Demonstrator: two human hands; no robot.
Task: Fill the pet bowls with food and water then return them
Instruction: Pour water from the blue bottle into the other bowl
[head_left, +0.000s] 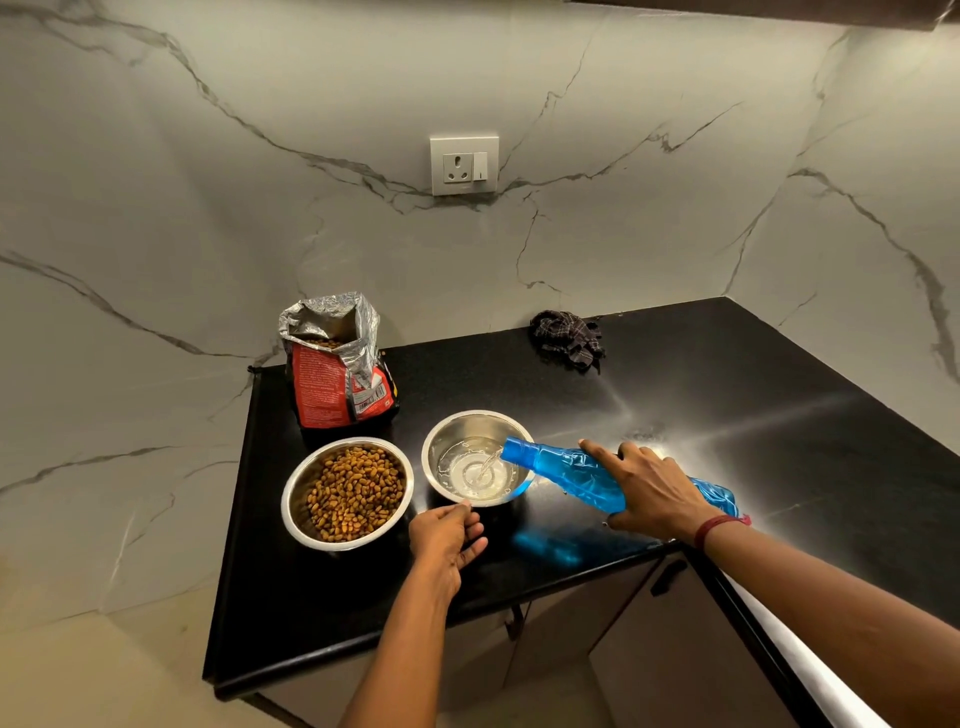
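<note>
Bottle (566, 470) is blue and tipped nearly flat, with its mouth over the right rim of the water bowl (457, 427). I see a thin stream (488, 464) running from the bottle into that bowl, which is part filled.

Grip check:
- The right hand (655, 493) is wrapped round the bottle's middle, fingers over the top, with a red thread (719, 526) on the wrist.
- The left hand (448, 532) has curled fingers and pinches the water bowl's near rim.

Both bowls are steel and sit near the front edge of the counter (727, 415), toward its left end. The food bowl (295, 496) is on the left, filled with brown kibble (356, 493). The water bowl is just beside it on the right; as far as I can tell they don't touch.

Behind the food bowl, near the back-left corner, the bag (337, 387) stands open, red with a foil top. A dark checked cloth (567, 339) lies crumpled at the back edge against the wall (623, 234). There is a socket (464, 166) on the wall above.
</note>
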